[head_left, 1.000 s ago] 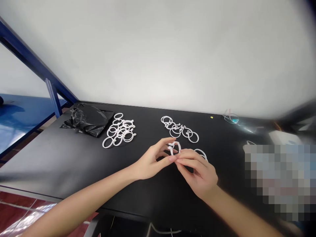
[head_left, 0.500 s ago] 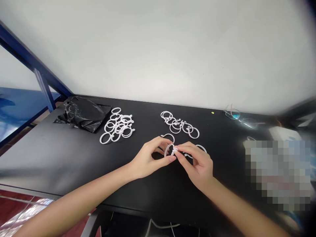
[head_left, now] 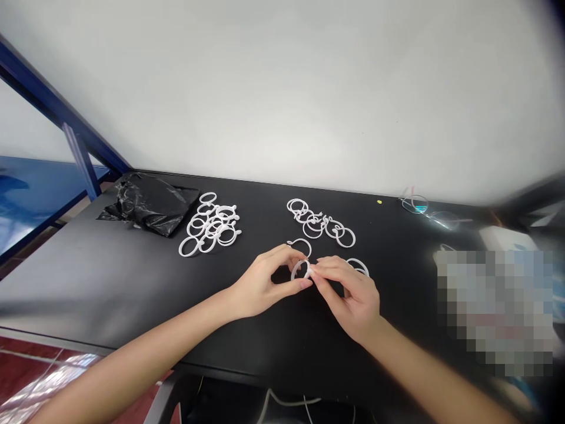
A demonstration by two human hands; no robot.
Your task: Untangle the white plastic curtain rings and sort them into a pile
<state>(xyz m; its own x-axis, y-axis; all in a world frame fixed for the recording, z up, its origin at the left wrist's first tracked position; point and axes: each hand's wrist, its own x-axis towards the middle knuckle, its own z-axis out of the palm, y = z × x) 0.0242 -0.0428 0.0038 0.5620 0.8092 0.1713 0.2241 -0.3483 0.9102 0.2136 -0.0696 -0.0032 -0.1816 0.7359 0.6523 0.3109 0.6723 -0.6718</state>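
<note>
A white plastic ring (head_left: 295,272) is held between both hands above the black table. My left hand (head_left: 269,282) grips its left side between thumb and fingers. My right hand (head_left: 351,288) pinches the ring's right side, where its ends or a small knob sit; the fingertips cover the detail. Just beyond my left fingers lies an open white ring (head_left: 304,241). Other white rings (head_left: 358,265) show partly behind my right hand. A loose group of open rings (head_left: 313,227) lies farther back, and a pile of closed white rings (head_left: 207,232) with knobs is to the left.
A crumpled black plastic bag (head_left: 152,203) lies at the table's back left. Eyeglasses (head_left: 415,204) rest near the wall at the back right, with a blurred-out object (head_left: 498,312) in front. A blue metal frame (head_left: 79,147) stands at the left; a chair arm (head_left: 165,394) is below the table edge.
My right fingers have pressed in closer on the held ring and now cover its joint. Both hands stay in about the same place. The rings on the table have not moved.
</note>
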